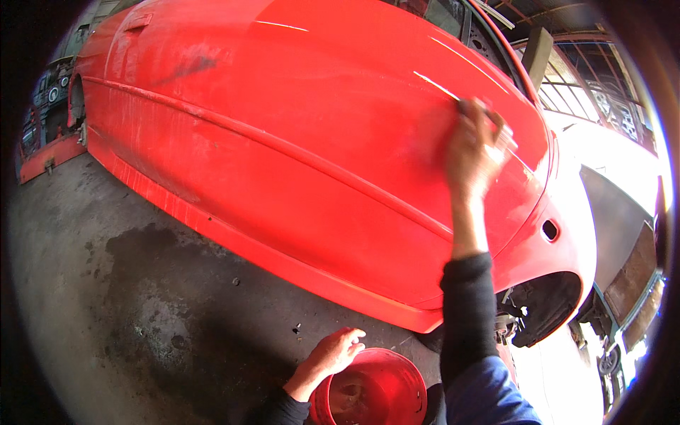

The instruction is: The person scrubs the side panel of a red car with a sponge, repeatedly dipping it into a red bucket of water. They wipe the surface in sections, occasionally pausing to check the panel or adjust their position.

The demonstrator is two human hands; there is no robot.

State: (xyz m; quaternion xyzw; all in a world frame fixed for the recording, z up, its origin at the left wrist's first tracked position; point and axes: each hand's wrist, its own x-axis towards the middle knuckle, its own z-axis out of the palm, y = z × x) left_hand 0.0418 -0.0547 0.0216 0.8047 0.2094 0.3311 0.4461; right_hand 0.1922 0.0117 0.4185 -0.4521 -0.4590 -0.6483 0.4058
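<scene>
My right hand (473, 152) is pressed against the upper part of a red car door panel (304, 106), with the arm stretched out in a dark sleeve. Its fingers are bent around something small with a dark edge and a pale edge; motion blur hides what kind of thing it is. Lower down, my left hand (336, 355) hovers at the left rim of a red bucket (407, 368), its fingers loosely extended and nothing visible in them. Some murky liquid seems to lie at the bucket's bottom.
A raised molding (283, 145) runs along the car's side. At right are the fender and an open wheel arch (542, 308) without a wheel. Dark wet patches mark the concrete floor (156, 283). A red metal beam (53, 157) lies at far left. Panels lean at far right.
</scene>
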